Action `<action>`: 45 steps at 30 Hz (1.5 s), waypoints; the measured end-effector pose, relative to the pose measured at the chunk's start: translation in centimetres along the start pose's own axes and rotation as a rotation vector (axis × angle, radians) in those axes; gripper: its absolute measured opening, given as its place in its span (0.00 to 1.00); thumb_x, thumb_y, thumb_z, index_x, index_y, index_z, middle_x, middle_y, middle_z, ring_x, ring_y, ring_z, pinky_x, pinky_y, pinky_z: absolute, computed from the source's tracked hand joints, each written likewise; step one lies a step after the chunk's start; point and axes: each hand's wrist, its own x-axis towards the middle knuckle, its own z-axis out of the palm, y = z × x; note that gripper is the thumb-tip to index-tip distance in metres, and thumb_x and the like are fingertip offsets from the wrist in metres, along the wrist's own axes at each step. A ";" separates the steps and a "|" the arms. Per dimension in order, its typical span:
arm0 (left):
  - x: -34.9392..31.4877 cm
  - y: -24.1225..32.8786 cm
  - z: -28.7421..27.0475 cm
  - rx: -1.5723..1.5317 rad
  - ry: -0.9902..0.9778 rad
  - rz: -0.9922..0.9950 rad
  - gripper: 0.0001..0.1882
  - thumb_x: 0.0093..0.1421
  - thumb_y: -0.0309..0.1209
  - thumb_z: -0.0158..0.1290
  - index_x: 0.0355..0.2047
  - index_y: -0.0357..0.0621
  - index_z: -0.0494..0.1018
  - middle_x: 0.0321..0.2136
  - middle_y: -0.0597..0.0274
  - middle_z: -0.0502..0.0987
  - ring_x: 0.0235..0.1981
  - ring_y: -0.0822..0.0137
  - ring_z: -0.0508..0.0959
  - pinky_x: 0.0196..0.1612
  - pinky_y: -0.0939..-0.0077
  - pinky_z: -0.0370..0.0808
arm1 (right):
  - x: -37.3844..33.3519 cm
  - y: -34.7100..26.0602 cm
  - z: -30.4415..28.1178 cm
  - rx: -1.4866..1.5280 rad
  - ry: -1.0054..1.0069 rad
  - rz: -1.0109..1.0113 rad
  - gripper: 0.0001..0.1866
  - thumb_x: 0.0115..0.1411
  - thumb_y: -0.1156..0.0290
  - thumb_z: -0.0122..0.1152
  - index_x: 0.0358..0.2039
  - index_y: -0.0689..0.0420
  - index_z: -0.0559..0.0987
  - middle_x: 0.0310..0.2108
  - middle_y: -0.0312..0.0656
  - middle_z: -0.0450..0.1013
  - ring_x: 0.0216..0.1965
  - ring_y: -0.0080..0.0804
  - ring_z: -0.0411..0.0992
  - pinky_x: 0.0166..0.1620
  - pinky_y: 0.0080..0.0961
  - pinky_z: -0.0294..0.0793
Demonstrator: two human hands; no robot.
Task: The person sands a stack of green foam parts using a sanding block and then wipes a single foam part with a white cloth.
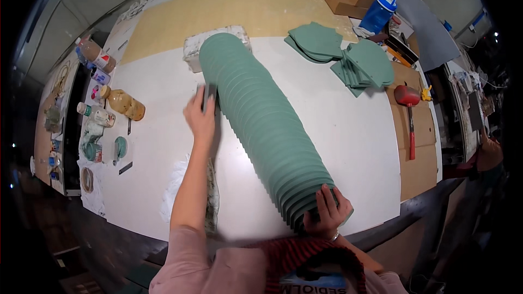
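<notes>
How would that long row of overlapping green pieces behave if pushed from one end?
The row of green pieces would probably shift or fan unevenly, since many separate edges show. Each piece seems fairly stiff: loose green pieces lie flat. The far end may resist, resting on or against the white block.

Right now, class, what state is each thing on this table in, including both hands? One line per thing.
Left hand: holding a dark block beside the green row
Right hand: fingers bent, touching the row's near end
Green row: fanned out, pieces overlapping
Loose green pieces: piled, unevenly stacked
Mallet: lying on cardboard
Blue jug: lid on
Amber bottle: capped
</notes>
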 end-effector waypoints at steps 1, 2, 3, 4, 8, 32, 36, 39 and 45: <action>2.5 2.5 0.8 -0.040 -0.019 0.028 0.23 0.63 0.37 0.55 0.58 0.49 0.74 0.51 0.42 0.76 0.55 0.45 0.71 0.61 0.57 0.64 | -0.3 0.1 0.1 0.006 -0.005 0.010 0.28 0.42 0.59 0.61 0.45 0.57 0.83 0.53 0.44 0.76 0.53 0.52 0.70 0.49 0.45 0.63; 4.8 5.3 2.3 -0.073 0.001 0.079 0.23 0.63 0.36 0.54 0.59 0.50 0.73 0.52 0.41 0.74 0.56 0.44 0.70 0.62 0.56 0.63 | -0.5 0.3 0.1 0.008 -0.010 0.017 0.29 0.42 0.59 0.62 0.45 0.58 0.82 0.53 0.45 0.76 0.53 0.53 0.70 0.48 0.45 0.63; 6.0 7.4 3.5 -0.108 0.027 0.134 0.23 0.63 0.36 0.54 0.60 0.52 0.73 0.53 0.39 0.73 0.57 0.44 0.69 0.62 0.55 0.63 | -0.4 0.5 0.2 0.002 -0.017 0.010 0.29 0.42 0.59 0.62 0.45 0.58 0.82 0.53 0.45 0.76 0.53 0.53 0.70 0.48 0.45 0.63; 5.7 7.9 4.0 -0.105 0.032 0.125 0.23 0.63 0.36 0.54 0.60 0.52 0.73 0.53 0.39 0.73 0.57 0.44 0.69 0.62 0.55 0.63 | -0.4 0.5 0.1 0.001 -0.004 0.005 0.29 0.41 0.58 0.62 0.46 0.58 0.82 0.53 0.45 0.76 0.53 0.53 0.70 0.48 0.45 0.63; 1.7 4.6 4.2 0.079 0.176 0.139 0.23 0.63 0.35 0.53 0.60 0.53 0.72 0.54 0.37 0.72 0.58 0.42 0.69 0.62 0.55 0.64 | -0.4 1.1 -0.1 -0.028 0.013 -0.044 0.31 0.41 0.58 0.63 0.48 0.58 0.81 0.53 0.45 0.76 0.52 0.52 0.70 0.49 0.42 0.63; 15.0 8.3 7.4 0.298 0.034 0.423 0.21 0.63 0.40 0.54 0.57 0.56 0.74 0.56 0.45 0.72 0.54 0.43 0.72 0.57 0.51 0.68 | -1.0 0.2 0.4 -0.079 0.040 -0.001 0.26 0.54 0.53 0.58 0.46 0.60 0.80 0.48 0.51 0.79 0.49 0.54 0.73 0.49 0.45 0.66; 14.0 5.5 6.9 0.287 0.068 0.324 0.23 0.62 0.40 0.55 0.58 0.57 0.74 0.57 0.46 0.70 0.55 0.44 0.71 0.57 0.51 0.68 | -1.8 1.2 0.8 -0.083 0.043 -0.018 0.26 0.51 0.50 0.58 0.44 0.57 0.82 0.49 0.46 0.79 0.51 0.51 0.71 0.46 0.44 0.63; 10.7 -0.4 4.8 0.116 0.201 0.126 0.22 0.62 0.40 0.55 0.56 0.57 0.76 0.54 0.45 0.74 0.52 0.43 0.74 0.55 0.52 0.70 | -1.8 1.4 0.9 -0.104 0.095 -0.035 0.26 0.52 0.50 0.59 0.44 0.56 0.82 0.49 0.46 0.79 0.50 0.52 0.71 0.46 0.44 0.64; 13.6 3.4 5.2 0.224 0.174 0.271 0.19 0.61 0.42 0.53 0.52 0.58 0.78 0.52 0.45 0.75 0.51 0.44 0.74 0.54 0.50 0.69 | -1.1 0.4 0.2 -0.091 0.049 -0.025 0.26 0.50 0.51 0.60 0.44 0.57 0.82 0.50 0.47 0.78 0.51 0.53 0.71 0.46 0.45 0.63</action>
